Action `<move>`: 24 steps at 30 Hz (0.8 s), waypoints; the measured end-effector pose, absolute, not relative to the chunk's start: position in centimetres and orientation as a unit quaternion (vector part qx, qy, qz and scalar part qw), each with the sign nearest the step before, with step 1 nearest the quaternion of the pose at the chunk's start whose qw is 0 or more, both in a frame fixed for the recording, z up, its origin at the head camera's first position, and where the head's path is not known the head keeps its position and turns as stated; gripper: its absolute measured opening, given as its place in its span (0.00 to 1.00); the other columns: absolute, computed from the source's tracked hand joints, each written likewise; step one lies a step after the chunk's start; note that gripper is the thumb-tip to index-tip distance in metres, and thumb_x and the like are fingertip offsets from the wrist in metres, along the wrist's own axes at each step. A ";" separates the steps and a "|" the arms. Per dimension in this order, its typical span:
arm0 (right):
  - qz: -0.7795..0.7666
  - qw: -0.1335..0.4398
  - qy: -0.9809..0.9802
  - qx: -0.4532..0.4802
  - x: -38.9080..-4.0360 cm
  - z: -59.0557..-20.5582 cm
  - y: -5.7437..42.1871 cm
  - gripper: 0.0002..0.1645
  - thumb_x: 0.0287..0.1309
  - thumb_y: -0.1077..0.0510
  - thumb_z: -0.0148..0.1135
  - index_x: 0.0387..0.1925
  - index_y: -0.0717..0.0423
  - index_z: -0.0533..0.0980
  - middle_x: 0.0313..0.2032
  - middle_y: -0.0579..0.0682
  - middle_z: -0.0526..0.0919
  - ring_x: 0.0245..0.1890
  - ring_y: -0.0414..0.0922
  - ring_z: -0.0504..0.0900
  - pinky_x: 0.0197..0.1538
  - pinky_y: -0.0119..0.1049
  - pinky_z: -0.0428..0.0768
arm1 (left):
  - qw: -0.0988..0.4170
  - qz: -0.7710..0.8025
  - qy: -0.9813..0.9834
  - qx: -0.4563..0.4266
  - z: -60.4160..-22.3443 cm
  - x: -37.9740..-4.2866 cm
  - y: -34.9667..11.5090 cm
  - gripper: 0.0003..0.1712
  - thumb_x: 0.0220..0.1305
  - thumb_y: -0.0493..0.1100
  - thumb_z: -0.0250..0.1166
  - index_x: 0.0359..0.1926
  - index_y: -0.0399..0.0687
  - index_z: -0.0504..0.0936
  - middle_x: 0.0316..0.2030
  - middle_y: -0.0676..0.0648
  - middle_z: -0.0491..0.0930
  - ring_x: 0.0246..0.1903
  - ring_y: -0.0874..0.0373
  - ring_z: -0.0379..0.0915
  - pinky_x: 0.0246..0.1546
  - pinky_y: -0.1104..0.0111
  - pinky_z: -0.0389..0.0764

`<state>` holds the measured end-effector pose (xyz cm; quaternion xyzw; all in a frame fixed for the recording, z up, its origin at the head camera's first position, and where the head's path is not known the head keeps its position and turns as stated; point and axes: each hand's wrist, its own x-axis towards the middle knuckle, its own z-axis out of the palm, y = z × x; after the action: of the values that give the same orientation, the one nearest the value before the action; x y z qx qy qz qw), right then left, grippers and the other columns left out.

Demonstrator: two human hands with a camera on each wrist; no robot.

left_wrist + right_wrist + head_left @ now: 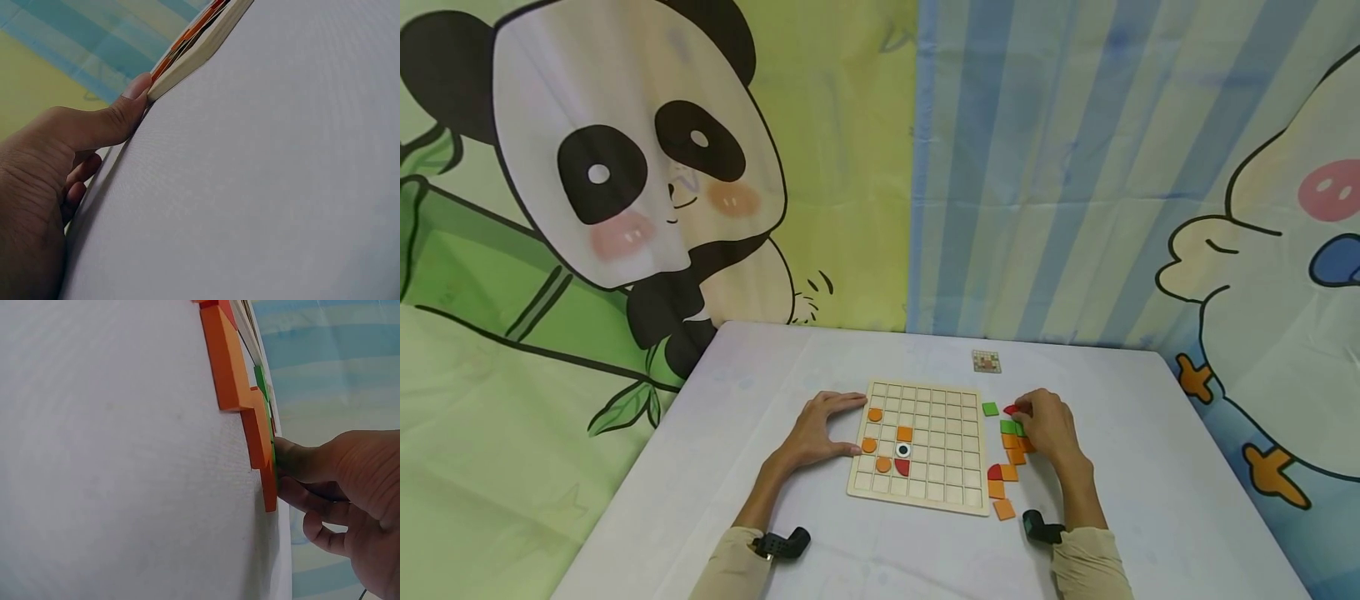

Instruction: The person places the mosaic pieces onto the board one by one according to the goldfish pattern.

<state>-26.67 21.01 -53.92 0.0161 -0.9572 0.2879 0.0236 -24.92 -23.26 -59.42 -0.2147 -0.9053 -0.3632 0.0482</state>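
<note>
A wooden grid board (pixel 940 442) lies on the table. My left hand (pixel 822 427) rests at its left edge, thumb and forefinger apart and touching the rim; in the left wrist view the thumb (pixel 112 122) presses the board's side. My right hand (pixel 1048 425) is just past the board's right side, its thumb and fingertips pinching a red rounded tile (pixel 1011 409). Green tiles (pixel 1007 427) and orange square tiles (pixel 1015 456) lie right below that hand. The right wrist view shows the fingers behind orange tiles (pixel 225 359), so the red tile is mostly hidden there.
On the board sit orange round tiles (pixel 876 415), an orange square (pixel 905 433), a black-and-white eye tile (pixel 903 450) and a red rounded tile (pixel 902 467). Another green tile (pixel 990 409) lies beside the board. A small patterned card (pixel 987 361) lies at the table's back.
</note>
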 end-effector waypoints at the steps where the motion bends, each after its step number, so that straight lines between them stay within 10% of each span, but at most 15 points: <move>1: 0.287 0.025 -0.957 0.019 -26.7 -54.0 21.1 0.16 0.70 0.66 0.71 0.55 0.71 0.86 0.48 0.66 0.91 0.45 0.58 0.85 0.60 0.59 0.84 | 0.048 -0.363 -0.905 -0.215 -59.4 -24.9 -23.3 0.53 0.46 0.60 0.89 0.75 0.59 0.81 0.75 0.54 0.79 0.70 0.47 0.71 0.70 0.40 0.68; 24: 0.302 0.040 -0.951 0.044 -26.4 -53.9 21.0 0.16 0.70 0.68 0.69 0.57 0.70 0.85 0.48 0.65 0.90 0.46 0.57 0.84 0.60 0.59 0.83 | 0.045 -0.366 -0.905 -0.212 -59.2 -24.8 -23.2 0.53 0.46 0.59 0.89 0.75 0.58 0.81 0.75 0.53 0.79 0.71 0.46 0.71 0.71 0.40 0.67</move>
<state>-26.44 20.97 -53.90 0.0440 -0.9514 0.3021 0.0403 -24.81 -23.16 -59.16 -0.2125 -0.9049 -0.3660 0.0449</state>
